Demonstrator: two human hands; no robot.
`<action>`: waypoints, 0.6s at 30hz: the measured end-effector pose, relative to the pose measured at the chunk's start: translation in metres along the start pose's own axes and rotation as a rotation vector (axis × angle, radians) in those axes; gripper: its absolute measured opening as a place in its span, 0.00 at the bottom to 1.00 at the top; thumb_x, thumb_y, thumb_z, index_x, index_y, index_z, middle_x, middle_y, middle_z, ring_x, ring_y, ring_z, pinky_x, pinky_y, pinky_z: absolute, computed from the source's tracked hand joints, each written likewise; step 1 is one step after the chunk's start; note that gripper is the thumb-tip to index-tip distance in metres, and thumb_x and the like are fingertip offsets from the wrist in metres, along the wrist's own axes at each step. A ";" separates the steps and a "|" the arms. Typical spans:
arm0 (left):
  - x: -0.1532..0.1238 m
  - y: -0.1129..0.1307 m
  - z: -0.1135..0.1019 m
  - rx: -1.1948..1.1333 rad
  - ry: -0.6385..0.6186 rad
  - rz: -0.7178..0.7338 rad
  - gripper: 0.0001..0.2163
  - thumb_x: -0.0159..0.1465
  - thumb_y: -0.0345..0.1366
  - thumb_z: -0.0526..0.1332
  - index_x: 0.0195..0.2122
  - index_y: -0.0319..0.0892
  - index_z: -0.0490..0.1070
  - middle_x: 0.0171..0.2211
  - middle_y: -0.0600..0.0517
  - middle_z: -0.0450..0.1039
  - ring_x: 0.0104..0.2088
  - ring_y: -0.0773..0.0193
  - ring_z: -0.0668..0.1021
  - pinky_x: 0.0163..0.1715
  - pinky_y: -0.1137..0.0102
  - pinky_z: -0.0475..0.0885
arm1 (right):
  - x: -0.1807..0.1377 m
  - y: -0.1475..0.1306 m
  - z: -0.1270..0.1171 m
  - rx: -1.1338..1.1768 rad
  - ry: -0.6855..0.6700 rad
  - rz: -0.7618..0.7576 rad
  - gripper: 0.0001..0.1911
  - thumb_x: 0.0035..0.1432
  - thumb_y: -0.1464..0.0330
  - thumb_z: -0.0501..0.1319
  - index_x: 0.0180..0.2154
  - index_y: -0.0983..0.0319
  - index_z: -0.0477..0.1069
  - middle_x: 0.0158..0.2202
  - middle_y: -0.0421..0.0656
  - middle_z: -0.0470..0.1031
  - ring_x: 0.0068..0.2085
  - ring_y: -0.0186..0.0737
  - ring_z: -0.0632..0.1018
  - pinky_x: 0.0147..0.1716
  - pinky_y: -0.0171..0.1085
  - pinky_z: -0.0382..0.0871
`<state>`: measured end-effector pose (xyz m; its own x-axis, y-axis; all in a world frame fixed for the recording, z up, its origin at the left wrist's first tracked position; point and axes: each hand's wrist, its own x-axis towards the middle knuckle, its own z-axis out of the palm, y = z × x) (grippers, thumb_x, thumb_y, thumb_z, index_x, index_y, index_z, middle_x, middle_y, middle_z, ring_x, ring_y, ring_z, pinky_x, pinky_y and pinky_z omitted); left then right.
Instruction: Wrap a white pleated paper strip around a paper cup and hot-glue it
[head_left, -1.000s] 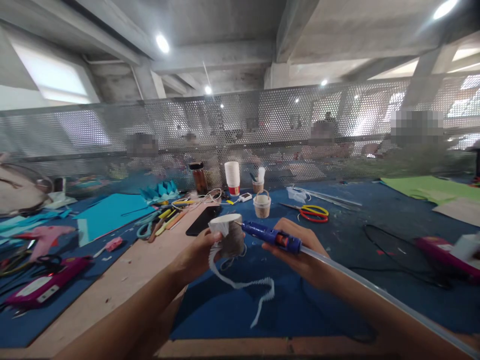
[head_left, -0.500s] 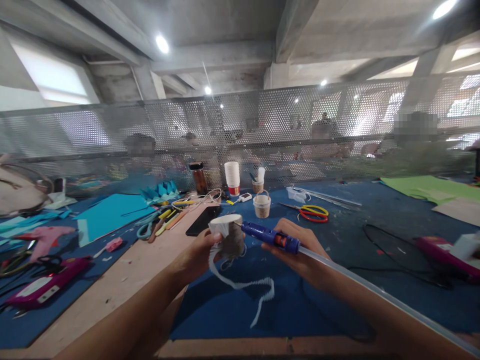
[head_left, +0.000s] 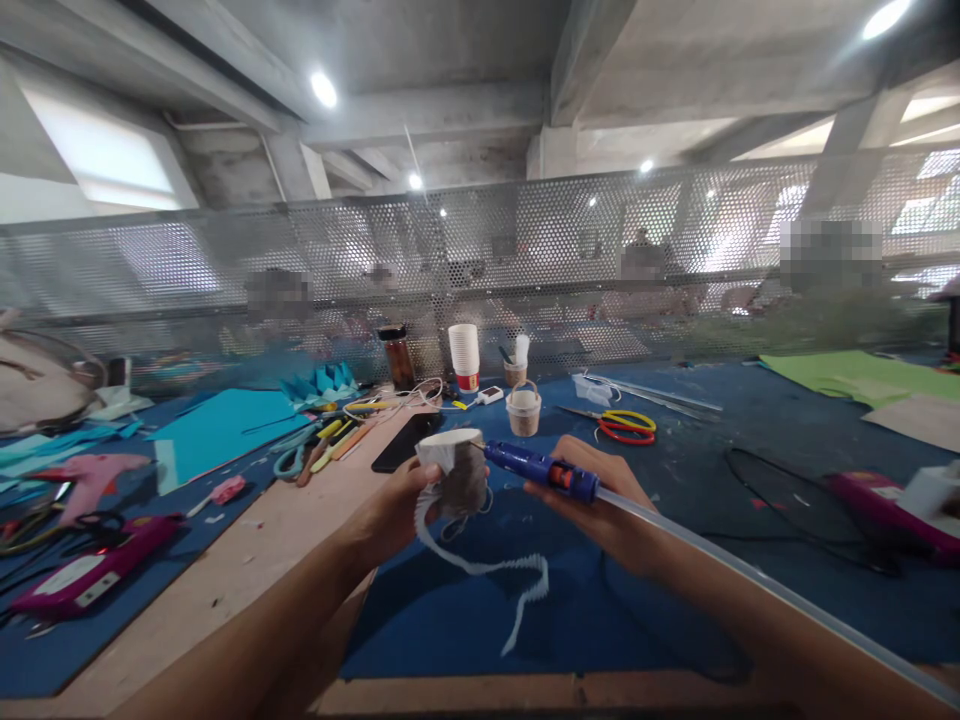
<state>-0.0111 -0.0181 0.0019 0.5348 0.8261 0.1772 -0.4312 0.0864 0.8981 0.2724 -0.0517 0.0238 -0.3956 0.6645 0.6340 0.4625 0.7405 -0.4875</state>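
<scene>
My left hand (head_left: 394, 508) is closed round a small paper cup (head_left: 459, 472) covered in grey material, held above the blue mat. A white crinkled ribbon (head_left: 480, 572) hangs from the cup's rim and trails down to the mat. My right hand (head_left: 604, 500) grips a blue hot glue gun (head_left: 541, 469), its nozzle pointing left and nearly touching the cup's side. A long clear glue stick (head_left: 750, 585) sticks out of the gun's back toward the lower right.
On the table lie a black phone (head_left: 407, 441), yellow-and-red scissors (head_left: 626, 426), a stack of white cups (head_left: 465, 356), small cup baskets (head_left: 523, 410), a brown jar (head_left: 397, 356), teal paper (head_left: 217, 425), pink glue guns (head_left: 82, 575) and a black cable (head_left: 795, 500). A perforated metal screen (head_left: 525, 260) stands behind, with people beyond.
The glue gun has risen very slightly beside the cup. Both hands otherwise stay put.
</scene>
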 end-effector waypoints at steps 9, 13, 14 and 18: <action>0.001 0.001 -0.002 -0.046 -0.051 -0.012 0.21 0.65 0.39 0.65 0.58 0.39 0.73 0.46 0.42 0.82 0.29 0.65 0.80 0.27 0.74 0.70 | 0.001 0.001 0.000 -0.015 0.012 0.014 0.14 0.68 0.59 0.61 0.33 0.58 0.62 0.32 0.37 0.67 0.31 0.34 0.69 0.30 0.36 0.58; 0.000 0.001 -0.006 -0.064 -0.072 -0.030 0.21 0.67 0.38 0.63 0.60 0.40 0.71 0.48 0.42 0.81 0.41 0.57 0.83 0.41 0.69 0.75 | 0.000 0.001 -0.001 0.001 0.006 0.037 0.14 0.68 0.58 0.61 0.33 0.58 0.63 0.31 0.36 0.67 0.30 0.34 0.68 0.30 0.36 0.58; 0.000 0.000 -0.007 -0.068 -0.072 -0.035 0.21 0.67 0.38 0.62 0.61 0.40 0.70 0.49 0.42 0.81 0.44 0.56 0.83 0.45 0.67 0.75 | 0.000 0.002 -0.001 0.003 0.004 0.040 0.14 0.68 0.58 0.61 0.33 0.58 0.63 0.31 0.36 0.67 0.30 0.34 0.68 0.30 0.36 0.58; -0.001 0.001 -0.008 -0.089 -0.063 -0.042 0.21 0.67 0.38 0.62 0.60 0.39 0.71 0.51 0.41 0.80 0.48 0.54 0.82 0.50 0.64 0.75 | 0.000 0.002 -0.001 -0.006 0.001 0.040 0.14 0.68 0.58 0.61 0.33 0.58 0.63 0.31 0.36 0.67 0.30 0.34 0.69 0.30 0.36 0.58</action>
<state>-0.0177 -0.0145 -0.0009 0.5971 0.7844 0.1681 -0.4689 0.1713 0.8665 0.2739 -0.0501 0.0234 -0.3758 0.6935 0.6147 0.4828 0.7127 -0.5089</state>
